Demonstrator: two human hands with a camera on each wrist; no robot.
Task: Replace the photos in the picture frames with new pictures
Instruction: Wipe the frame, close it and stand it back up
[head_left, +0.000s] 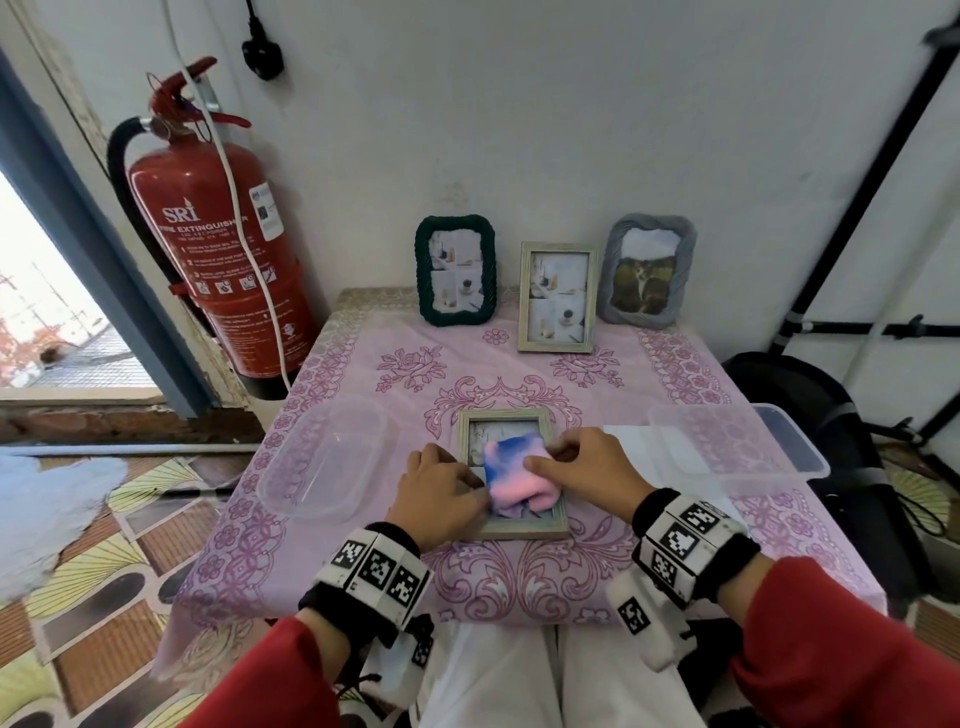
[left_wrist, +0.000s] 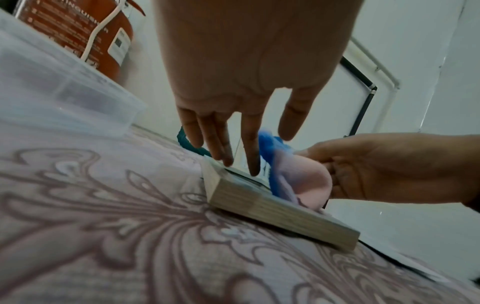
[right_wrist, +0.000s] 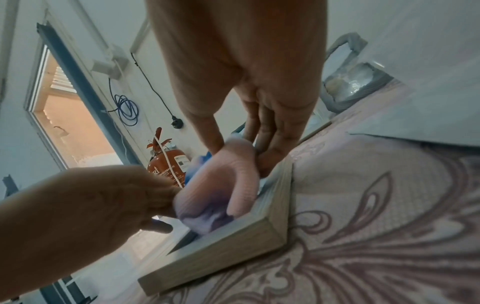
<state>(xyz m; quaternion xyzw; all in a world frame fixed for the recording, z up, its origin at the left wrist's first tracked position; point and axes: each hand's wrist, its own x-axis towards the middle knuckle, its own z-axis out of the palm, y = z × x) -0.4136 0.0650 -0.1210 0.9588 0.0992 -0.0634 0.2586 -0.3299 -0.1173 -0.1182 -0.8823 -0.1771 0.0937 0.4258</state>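
The bench (head_left: 675, 374), covered with a pink flowered cloth, carries two clear plastic containers (head_left: 327, 462) and four picture frames. Three frames stand upright at the wall: one dark green (head_left: 455, 270), one pale wood (head_left: 557, 297), one grey (head_left: 648, 270). The fourth frame (head_left: 524, 530), pale wood, lies flat at the near middle, glass up, its long axis pointing toward the wall. The left hand (head_left: 441, 491) presses straight fingers (left_wrist: 253, 156) on its left edge. The right hand (head_left: 582, 465) pinches a pink-and-blue cloth (head_left: 519, 475) on the glass.
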